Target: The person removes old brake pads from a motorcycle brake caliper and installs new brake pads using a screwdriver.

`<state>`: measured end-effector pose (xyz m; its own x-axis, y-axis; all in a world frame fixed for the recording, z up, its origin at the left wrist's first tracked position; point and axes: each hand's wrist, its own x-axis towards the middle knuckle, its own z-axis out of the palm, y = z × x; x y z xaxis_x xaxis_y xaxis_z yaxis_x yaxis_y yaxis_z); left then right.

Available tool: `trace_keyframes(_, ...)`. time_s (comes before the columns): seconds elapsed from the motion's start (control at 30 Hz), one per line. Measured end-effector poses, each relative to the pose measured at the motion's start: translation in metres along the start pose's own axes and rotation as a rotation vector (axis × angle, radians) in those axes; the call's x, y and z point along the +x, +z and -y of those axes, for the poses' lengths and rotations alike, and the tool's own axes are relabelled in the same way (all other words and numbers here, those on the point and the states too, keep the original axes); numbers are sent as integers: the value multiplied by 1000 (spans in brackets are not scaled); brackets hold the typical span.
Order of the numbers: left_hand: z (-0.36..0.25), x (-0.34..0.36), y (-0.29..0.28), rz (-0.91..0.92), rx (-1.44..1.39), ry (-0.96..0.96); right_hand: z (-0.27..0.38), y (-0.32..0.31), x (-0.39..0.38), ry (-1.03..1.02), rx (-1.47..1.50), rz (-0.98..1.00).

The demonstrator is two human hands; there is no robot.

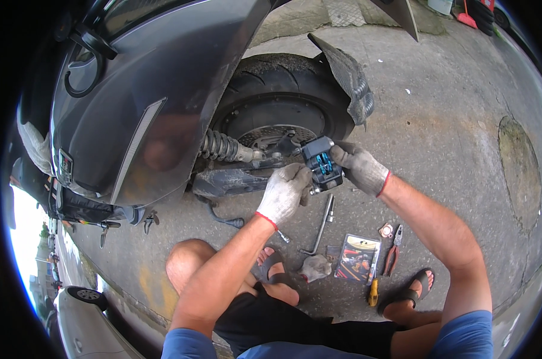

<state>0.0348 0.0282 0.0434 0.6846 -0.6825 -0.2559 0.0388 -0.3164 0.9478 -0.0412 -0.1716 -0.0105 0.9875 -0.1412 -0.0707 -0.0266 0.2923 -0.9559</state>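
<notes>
Between my gloved hands is a black brake caliper (322, 164) with bright blue parts showing in its opening. My left hand (287, 190), in a whitish glove with a red cuff, closes on the caliper's lower left side. On its upper right, my right hand (360, 167) grips it with a dirty grey glove. Just beyond stands the scooter's rear wheel (277, 96), with a drilled brake disc (283, 136) partly hidden by the swingarm. A coil-spring shock absorber (229, 147) lies left of the caliper.
On the concrete lie an L-shaped wrench (323, 224), pliers (393, 251), a yellow-handled screwdriver (374, 287), a printed package (358, 257) and a crumpled grey cloth (316, 267). The dark scooter body (145, 113) fills the left. A mudguard (345, 78) juts out behind the wheel.
</notes>
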Motion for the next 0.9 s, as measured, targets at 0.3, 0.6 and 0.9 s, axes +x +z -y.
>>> trace_keyframes(0.3, -6, 3, -25, 183, 155, 103, -2, -10, 7, 0, -78, 17)
trace_keyframes(0.6, -20, 0, -34, -225, 943, 721, -1, -8, 6, -24, -44, 5)
trace_keyframes(0.9, -58, 31, -34, 249, 1184, 840, -4, -8, 4, -35, 83, 57)
